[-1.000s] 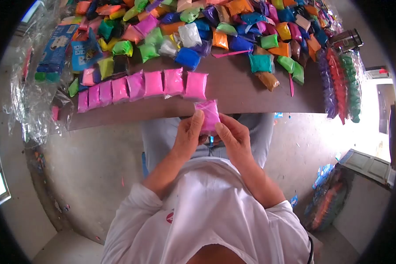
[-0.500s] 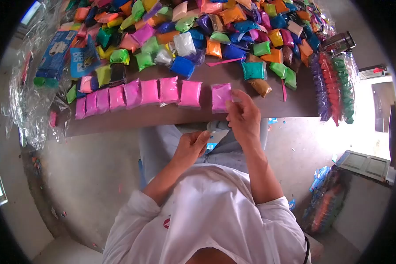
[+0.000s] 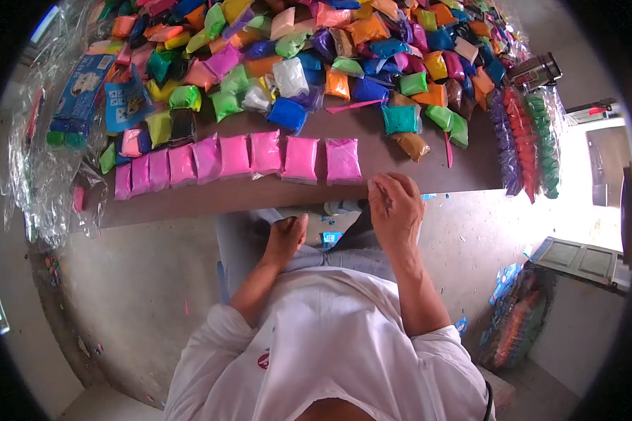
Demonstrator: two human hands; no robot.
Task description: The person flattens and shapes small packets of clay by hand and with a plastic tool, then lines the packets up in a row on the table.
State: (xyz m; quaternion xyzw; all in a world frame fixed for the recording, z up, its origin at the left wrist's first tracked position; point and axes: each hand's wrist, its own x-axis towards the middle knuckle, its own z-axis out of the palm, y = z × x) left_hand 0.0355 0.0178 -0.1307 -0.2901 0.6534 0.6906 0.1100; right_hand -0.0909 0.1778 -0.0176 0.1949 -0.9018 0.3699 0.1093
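Along the table's near edge runs a row of pink and purple-pink packets [image 3: 235, 156], side by side, each in clear film. At its right end lies a purple-pink packet [image 3: 343, 161], set slightly apart from the pink one beside it. Just right of and below that packet is my right hand [image 3: 397, 203], by the table edge, fingers curled in with thumb and forefinger close together; nothing shows in it. My left hand [image 3: 285, 240] is closed in a loose fist over my lap, below the table edge, and I see nothing in it.
A heap of many-coloured packets [image 3: 288, 77] covers the far table [image 3: 232, 200]. Crumpled clear plastic [image 3: 45, 154] and a blue packet [image 3: 84, 91] lie at left. Strips of purple, red and green packets [image 3: 527, 140] hang at right, near a dark jar [image 3: 537, 71].
My right hand has let go of the last purple-pink packet and drawn back toward me. My left hand has moved down and left. The view has shifted slightly.
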